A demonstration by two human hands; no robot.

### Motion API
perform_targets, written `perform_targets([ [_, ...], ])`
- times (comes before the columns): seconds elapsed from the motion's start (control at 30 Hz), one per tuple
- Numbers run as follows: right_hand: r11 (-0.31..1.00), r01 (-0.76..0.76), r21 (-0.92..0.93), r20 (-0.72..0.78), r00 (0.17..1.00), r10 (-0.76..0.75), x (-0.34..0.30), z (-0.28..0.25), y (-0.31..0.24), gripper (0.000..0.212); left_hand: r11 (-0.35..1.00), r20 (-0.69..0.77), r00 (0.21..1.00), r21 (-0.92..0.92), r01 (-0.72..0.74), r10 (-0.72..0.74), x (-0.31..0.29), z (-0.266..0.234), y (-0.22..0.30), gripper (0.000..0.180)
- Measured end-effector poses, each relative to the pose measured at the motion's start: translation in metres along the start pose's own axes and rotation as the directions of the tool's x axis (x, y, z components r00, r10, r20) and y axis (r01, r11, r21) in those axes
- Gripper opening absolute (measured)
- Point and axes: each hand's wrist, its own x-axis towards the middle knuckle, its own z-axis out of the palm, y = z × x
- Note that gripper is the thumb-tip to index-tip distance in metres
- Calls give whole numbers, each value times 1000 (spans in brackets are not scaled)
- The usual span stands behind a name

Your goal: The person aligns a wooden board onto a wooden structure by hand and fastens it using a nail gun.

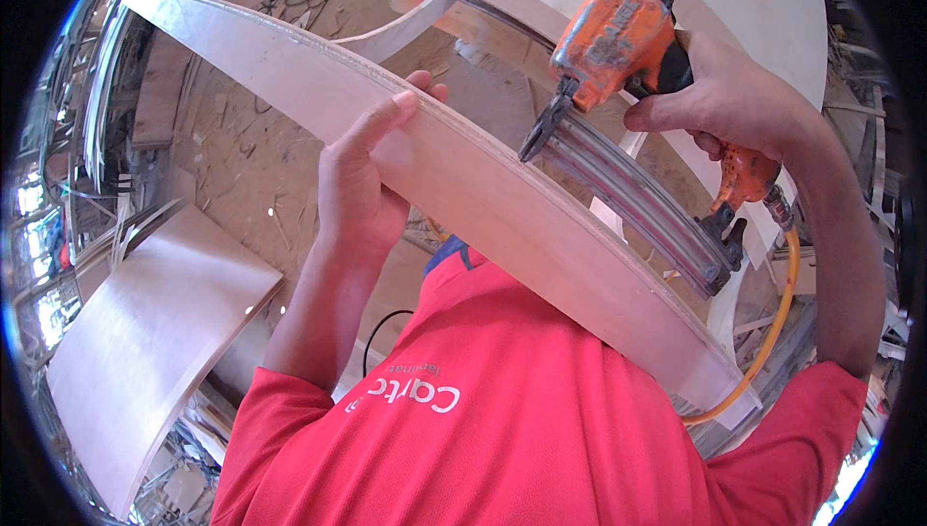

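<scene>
An orange pneumatic nail gun (615, 34) is gripped in my right hand (719, 92), its dark nose resting at or just above the top edge of a long curved plywood panel (521, 227). The long grey magazine of the gun slants down to the right, and a yellow air hose (782, 333) runs from its handle. My left hand (367, 164) clasps the panel's upper edge left of the nose, thumb on the near face and fingertips over the far side. The panel crosses in front of my body from far left to near right.
Curved plywood ribs (401, 24) stand behind the panel. A bent plywood sheet (159, 333) leans at the lower left. A pale board (753, 5) lies at the far right. Wood scraps and cables litter the brown floor (241, 159), with stacked strips along the left.
</scene>
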Motion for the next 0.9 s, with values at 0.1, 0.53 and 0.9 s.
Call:
perform_targets([
  [0.1, 999, 40, -6, 8, 999, -40, 0, 0, -2, 52, 1000, -17, 1000, -2, -1, 0, -1, 1, -1, 64],
  [0.53, 997, -14, 75, 46, 999, 10, 46, 2, -8, 51, 997, -10, 1000, -71, 3, -4, 43, -21, 10, 60],
  [0.9, 999, -24, 33, 35, 999, 23, 53, 5, -14, 51, 999, -42, 999, 40, 16, -14, 48, -22, 13, 56],
])
